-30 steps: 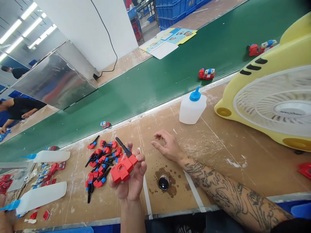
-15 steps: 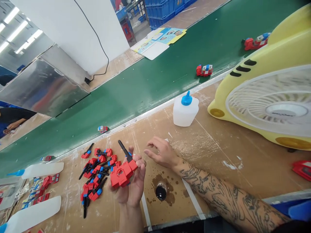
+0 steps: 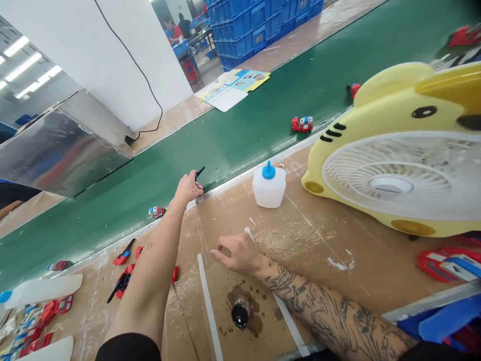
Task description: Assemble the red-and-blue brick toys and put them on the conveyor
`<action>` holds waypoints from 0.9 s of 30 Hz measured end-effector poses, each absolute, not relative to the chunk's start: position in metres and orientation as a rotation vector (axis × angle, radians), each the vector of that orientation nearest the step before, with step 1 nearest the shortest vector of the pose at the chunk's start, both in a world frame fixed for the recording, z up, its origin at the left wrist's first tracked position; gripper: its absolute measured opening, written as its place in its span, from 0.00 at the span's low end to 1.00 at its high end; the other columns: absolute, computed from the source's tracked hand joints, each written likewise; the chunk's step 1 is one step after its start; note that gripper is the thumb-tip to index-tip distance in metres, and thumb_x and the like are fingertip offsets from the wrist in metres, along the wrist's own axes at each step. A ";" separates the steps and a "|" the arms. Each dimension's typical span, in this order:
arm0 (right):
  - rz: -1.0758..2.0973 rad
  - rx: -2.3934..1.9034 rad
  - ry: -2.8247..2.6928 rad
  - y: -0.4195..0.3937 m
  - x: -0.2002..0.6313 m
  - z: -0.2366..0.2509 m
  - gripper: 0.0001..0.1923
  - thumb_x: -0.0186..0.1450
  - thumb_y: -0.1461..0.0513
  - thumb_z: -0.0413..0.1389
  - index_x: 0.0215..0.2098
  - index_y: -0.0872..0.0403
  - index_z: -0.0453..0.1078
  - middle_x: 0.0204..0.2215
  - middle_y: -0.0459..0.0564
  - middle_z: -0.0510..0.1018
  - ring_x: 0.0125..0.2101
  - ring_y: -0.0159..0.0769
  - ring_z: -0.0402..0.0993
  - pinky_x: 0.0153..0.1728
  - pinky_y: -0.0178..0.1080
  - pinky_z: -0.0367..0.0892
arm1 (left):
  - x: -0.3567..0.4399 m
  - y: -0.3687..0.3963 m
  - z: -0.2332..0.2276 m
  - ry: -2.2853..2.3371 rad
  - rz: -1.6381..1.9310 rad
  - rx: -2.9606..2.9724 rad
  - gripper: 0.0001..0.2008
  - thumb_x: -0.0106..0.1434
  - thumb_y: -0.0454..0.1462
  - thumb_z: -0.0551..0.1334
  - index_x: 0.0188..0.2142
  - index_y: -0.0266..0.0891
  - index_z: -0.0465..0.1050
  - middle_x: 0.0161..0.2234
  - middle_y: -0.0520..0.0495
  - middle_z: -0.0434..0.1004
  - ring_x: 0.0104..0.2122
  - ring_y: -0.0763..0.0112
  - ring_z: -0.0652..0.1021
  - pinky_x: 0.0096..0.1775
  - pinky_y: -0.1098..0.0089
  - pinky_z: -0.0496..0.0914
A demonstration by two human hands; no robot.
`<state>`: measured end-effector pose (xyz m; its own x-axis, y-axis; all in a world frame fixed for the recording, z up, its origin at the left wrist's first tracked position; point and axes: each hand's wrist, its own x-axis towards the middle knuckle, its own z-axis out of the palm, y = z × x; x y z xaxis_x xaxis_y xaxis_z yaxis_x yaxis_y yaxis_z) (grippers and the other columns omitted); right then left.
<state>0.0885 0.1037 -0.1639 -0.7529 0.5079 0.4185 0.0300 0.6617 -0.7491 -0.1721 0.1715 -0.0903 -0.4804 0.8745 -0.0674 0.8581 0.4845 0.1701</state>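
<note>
My left hand reaches out to the near edge of the green conveyor belt. Its fingers are closed around a red toy part with a black rod; the hand hides most of the red body. Over the brown table, my right hand hovers or rests with curled fingers, thumb apart from them, and nothing visible in it. Below it stands a small dark jar amid wet stains. My left forearm partly covers a pile of red and blue toy parts with black rods.
A white bottle with a blue nozzle stands beside the belt. To the right is a yellow fan. Red-and-white toy pieces sit on the belt. More bottles lie at left; blue crates are stacked beyond.
My left hand has moved away from me to the belt edge, carrying the red toy part. My right hand stays about where it was. The view has shifted slightly.
</note>
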 end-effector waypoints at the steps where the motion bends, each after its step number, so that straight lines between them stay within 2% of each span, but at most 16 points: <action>1: 0.986 -0.412 -2.268 0.104 0.088 -0.164 0.14 0.65 0.54 0.59 0.26 0.52 0.70 0.22 0.46 0.78 0.23 0.34 0.74 0.25 0.36 0.55 | -0.178 0.179 -0.090 2.543 0.095 1.522 0.40 0.44 0.35 0.70 0.58 0.35 0.64 0.45 0.37 0.75 0.47 0.50 0.75 0.48 0.59 0.68; 3: 0.964 -0.404 -2.288 0.106 0.087 -0.164 0.14 0.65 0.53 0.59 0.26 0.52 0.70 0.21 0.45 0.78 0.22 0.34 0.74 0.25 0.36 0.55 | -0.186 0.190 -0.091 2.482 0.060 1.490 0.39 0.40 0.34 0.72 0.54 0.35 0.68 0.42 0.39 0.77 0.44 0.51 0.77 0.45 0.60 0.70; 5: 0.951 -0.398 -2.301 0.107 0.087 -0.164 0.14 0.65 0.53 0.58 0.26 0.52 0.70 0.20 0.45 0.77 0.22 0.34 0.73 0.25 0.36 0.54 | -0.191 0.195 -0.094 2.449 0.061 1.468 0.40 0.40 0.36 0.73 0.54 0.35 0.68 0.41 0.41 0.77 0.43 0.52 0.77 0.45 0.62 0.70; 9: 0.960 -0.386 -2.303 0.107 0.088 -0.164 0.16 0.65 0.52 0.58 0.24 0.53 0.69 0.21 0.47 0.78 0.23 0.35 0.74 0.25 0.36 0.54 | -0.182 0.189 -0.108 2.526 0.180 1.421 0.48 0.49 0.43 0.71 0.65 0.34 0.54 0.50 0.35 0.72 0.50 0.53 0.74 0.50 0.62 0.67; 12: 0.999 -0.380 -2.274 0.106 0.089 -0.164 0.16 0.65 0.52 0.58 0.24 0.53 0.70 0.21 0.47 0.78 0.23 0.35 0.74 0.26 0.36 0.56 | -0.163 0.165 -0.119 2.607 0.445 1.433 0.49 0.54 0.45 0.68 0.68 0.34 0.46 0.57 0.31 0.64 0.57 0.53 0.70 0.55 0.60 0.64; 15: 1.048 -0.401 -2.250 0.106 0.089 -0.163 0.16 0.66 0.53 0.57 0.25 0.53 0.70 0.21 0.46 0.77 0.22 0.33 0.71 0.27 0.36 0.57 | -0.145 0.112 -0.119 2.590 0.624 1.573 0.40 0.58 0.44 0.66 0.66 0.36 0.53 0.59 0.32 0.62 0.59 0.53 0.67 0.59 0.57 0.61; 18: 1.102 -0.423 -2.258 0.107 0.090 -0.161 0.16 0.66 0.51 0.57 0.26 0.52 0.71 0.19 0.45 0.74 0.20 0.33 0.68 0.27 0.35 0.57 | -0.130 0.027 -0.107 2.685 0.330 1.677 0.24 0.62 0.42 0.62 0.57 0.40 0.67 0.55 0.36 0.67 0.56 0.51 0.69 0.57 0.55 0.63; 20: 1.126 -0.432 -2.276 0.106 0.090 -0.160 0.17 0.66 0.50 0.57 0.26 0.52 0.72 0.18 0.44 0.73 0.20 0.33 0.67 0.27 0.36 0.56 | -0.119 -0.036 -0.099 2.808 0.032 1.570 0.18 0.65 0.39 0.58 0.53 0.41 0.70 0.50 0.37 0.71 0.51 0.52 0.73 0.53 0.56 0.67; 21: 1.135 -0.435 -2.284 0.106 0.090 -0.161 0.18 0.66 0.49 0.57 0.26 0.52 0.71 0.18 0.44 0.72 0.20 0.33 0.66 0.27 0.36 0.56 | -0.111 -0.064 -0.097 2.850 -0.092 1.478 0.16 0.65 0.39 0.57 0.52 0.41 0.71 0.47 0.37 0.72 0.48 0.52 0.74 0.50 0.57 0.68; 23: 1.155 -0.443 -2.298 0.106 0.090 -0.163 0.19 0.66 0.48 0.56 0.25 0.52 0.71 0.17 0.44 0.69 0.20 0.34 0.65 0.27 0.36 0.56 | -0.091 -0.107 -0.098 2.875 -0.188 1.326 0.17 0.67 0.38 0.54 0.53 0.39 0.70 0.49 0.36 0.72 0.46 0.54 0.76 0.47 0.59 0.70; 27: 1.197 -0.486 -2.278 0.102 0.086 -0.168 0.21 0.66 0.47 0.54 0.23 0.51 0.68 0.15 0.41 0.61 0.18 0.33 0.59 0.24 0.37 0.54 | -0.056 -0.132 -0.117 2.872 0.011 1.262 0.19 0.68 0.35 0.51 0.57 0.41 0.69 0.58 0.33 0.66 0.50 0.55 0.75 0.48 0.60 0.71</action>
